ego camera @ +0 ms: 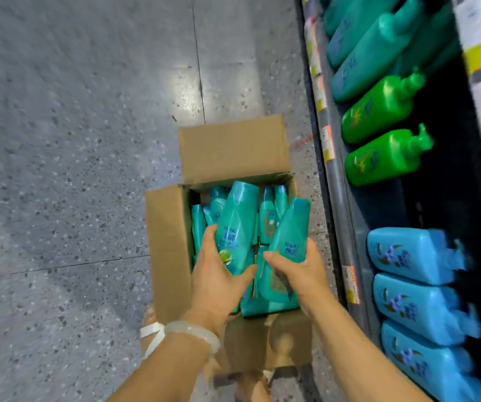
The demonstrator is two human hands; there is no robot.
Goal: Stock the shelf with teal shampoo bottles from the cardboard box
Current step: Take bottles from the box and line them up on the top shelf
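A pale bangle [195, 333] is worn on the left wrist. One teal plastic shampoo bottle [235, 227] is gripped by the left hand [219, 274], another teal bottle [290, 230] by the right hand [300, 271], above the open brown cardboard box [169, 242] beside the dark shelf [349, 227].

We look down on an open cardboard box [169, 245] on the speckled floor [74, 140], full of teal shampoo bottles [268, 224]. Our left hand [219, 274] grips one teal bottle [238, 224], our right hand [300, 271] another [291, 230]. To the right, the shelf [341, 198] carries teal pump bottles [372, 59], green pump bottles [384, 158] and blue ones [407, 253]. A pale bangle [195, 333] circles our left wrist.
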